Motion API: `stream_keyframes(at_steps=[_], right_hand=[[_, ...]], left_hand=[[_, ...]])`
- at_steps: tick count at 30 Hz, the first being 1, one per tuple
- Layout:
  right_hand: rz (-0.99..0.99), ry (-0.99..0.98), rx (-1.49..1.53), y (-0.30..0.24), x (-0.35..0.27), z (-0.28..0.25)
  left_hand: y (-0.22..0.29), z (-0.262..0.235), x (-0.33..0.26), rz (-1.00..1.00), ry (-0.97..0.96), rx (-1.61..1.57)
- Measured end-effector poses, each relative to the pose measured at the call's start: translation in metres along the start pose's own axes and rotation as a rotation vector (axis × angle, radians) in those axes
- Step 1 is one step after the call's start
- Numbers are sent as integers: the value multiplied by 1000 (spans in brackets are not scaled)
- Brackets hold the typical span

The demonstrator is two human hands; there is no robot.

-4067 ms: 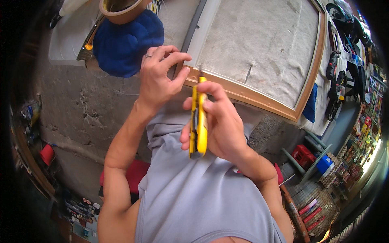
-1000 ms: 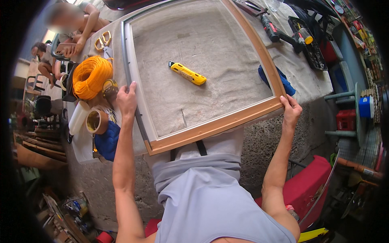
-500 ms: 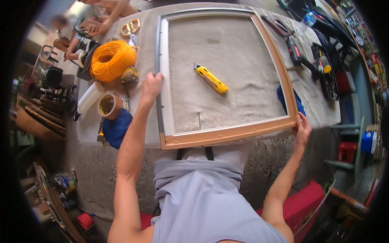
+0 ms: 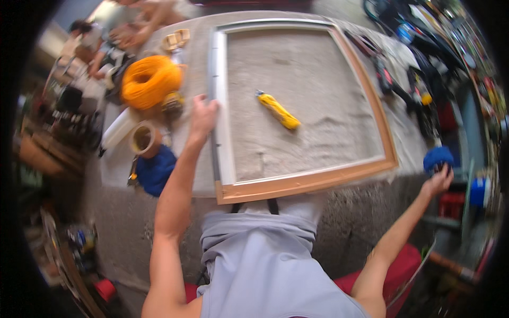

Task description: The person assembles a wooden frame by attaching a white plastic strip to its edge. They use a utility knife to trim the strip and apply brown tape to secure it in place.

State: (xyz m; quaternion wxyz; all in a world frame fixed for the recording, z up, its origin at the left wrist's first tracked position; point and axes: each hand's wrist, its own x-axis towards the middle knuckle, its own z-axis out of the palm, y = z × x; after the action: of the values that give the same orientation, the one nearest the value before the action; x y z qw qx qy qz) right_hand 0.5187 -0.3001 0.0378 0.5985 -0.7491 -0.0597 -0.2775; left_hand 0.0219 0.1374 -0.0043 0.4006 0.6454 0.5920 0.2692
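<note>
A rectangular wooden frame [image 4: 307, 183], orange-brown on the near and right sides with a white inner lip, lies on the cloth-covered table [image 4: 199, 47]. My left hand [image 4: 203, 117] grips its grey left side, fingers curled at the edge. Inside the frame lies a yellow utility knife [image 4: 279, 111] on the cloth. Off the table's right edge, my right hand [image 4: 439, 180] holds a crumpled blue cloth bundle [image 4: 438, 158]; motion blurs its details. A second blue cloth bundle [image 4: 156, 172] rests beside my left forearm.
Orange rope [image 4: 151, 80], a tape measure [image 4: 173, 103], a tape roll [image 4: 145, 139], a white roll [image 4: 117, 130] and scissors [image 4: 176, 40] crowd the left side. A drill [image 4: 384, 79] and a black tray [image 4: 424, 111] are at right. Another person [image 4: 146, 24] sits at the far left.
My right hand has left the frame's near right corner and moved right, carrying the blue bundle that lay under the frame's right side. My left hand stays on the frame. The view has shifted slightly.
</note>
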Motion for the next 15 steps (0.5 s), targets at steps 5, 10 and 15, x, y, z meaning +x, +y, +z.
stream_keyframes(at_steps=[5, 10, 15], right_hand=[[-203, -312, -330, 17, -29, 46], [143, -756, -225, 25, -90, 45], [240, -940, -232, 23, -117, 22]], left_hand=[[-60, 5, 29, 83, 5, -70], [-79, 18, 25, 93, 26, -6], [-48, 6, 13, 91, -92, 191]])
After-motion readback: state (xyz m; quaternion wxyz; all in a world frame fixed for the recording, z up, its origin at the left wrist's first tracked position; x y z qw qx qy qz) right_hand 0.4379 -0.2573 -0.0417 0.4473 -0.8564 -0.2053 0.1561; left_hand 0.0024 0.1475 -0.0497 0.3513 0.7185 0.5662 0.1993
